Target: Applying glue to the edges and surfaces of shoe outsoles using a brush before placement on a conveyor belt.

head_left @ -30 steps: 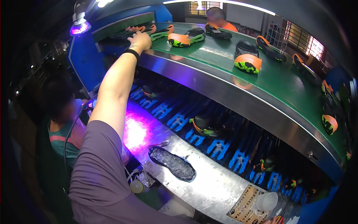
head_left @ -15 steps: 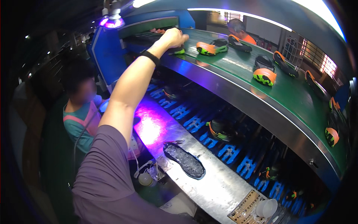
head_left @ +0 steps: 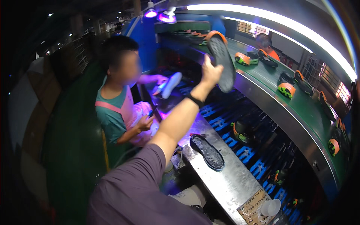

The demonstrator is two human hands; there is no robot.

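Observation:
My left hand (head_left: pixel 212 71), with a black band on its wrist, is raised beside the conveyor's edge. Its fingers grip a shoe upper (head_left: pixel 222 62), black with an orange end, its dark grey underside turned toward me. Below, a black shoe sole (head_left: pixel 208 152) lies hollow side up on the metal table, its inside coated with whitish, shiny patches. My right hand is out of view.
Several black, orange and green uppers ride the green conveyor belt (head_left: pixel 258 77). Blue racks (head_left: pixel 217 123) run beneath it. A co-worker in a pink apron (head_left: pixel 131 107) at the left holds a blue sole (head_left: pixel 172 85). A white cup (head_left: pixel 270 207) stands on cardboard (head_left: pixel 252 206).
My left hand has come back from the far part of the belt and now holds up the shoe upper. The view has shifted left, showing more of the co-worker.

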